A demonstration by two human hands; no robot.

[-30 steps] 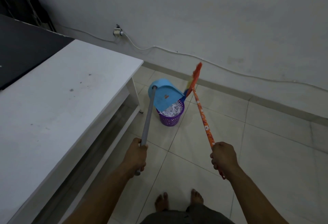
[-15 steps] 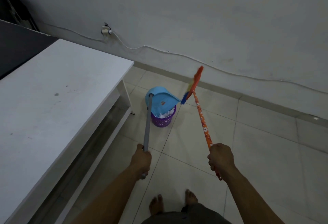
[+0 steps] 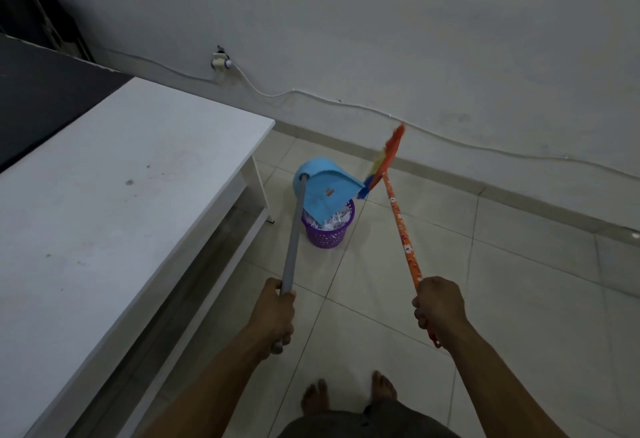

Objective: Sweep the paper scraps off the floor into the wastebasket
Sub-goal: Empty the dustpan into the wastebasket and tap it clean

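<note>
A purple perforated wastebasket (image 3: pixel 329 237) stands on the tiled floor with white paper scraps (image 3: pixel 335 221) piled inside. A blue dustpan (image 3: pixel 323 191) hangs tilted over its rim, on a long grey handle (image 3: pixel 293 243) that my left hand (image 3: pixel 275 313) grips near the end. My right hand (image 3: pixel 438 306) grips the orange patterned broom handle (image 3: pixel 403 233). The broom's orange, yellow and blue bristles (image 3: pixel 386 160) are raised beside the dustpan's right corner.
A long white table (image 3: pixel 114 202) with a lower shelf fills the left side, its corner close to the basket. A white cable (image 3: pixel 346 105) and a plug (image 3: pixel 221 64) run along the grey wall. My bare feet (image 3: pixel 349 396) stand on the tiles below.
The dustpan stays tipped over the wastebasket while the view has shifted slightly. The broom head is still raised beside the pan. Both hands keep their grips.
</note>
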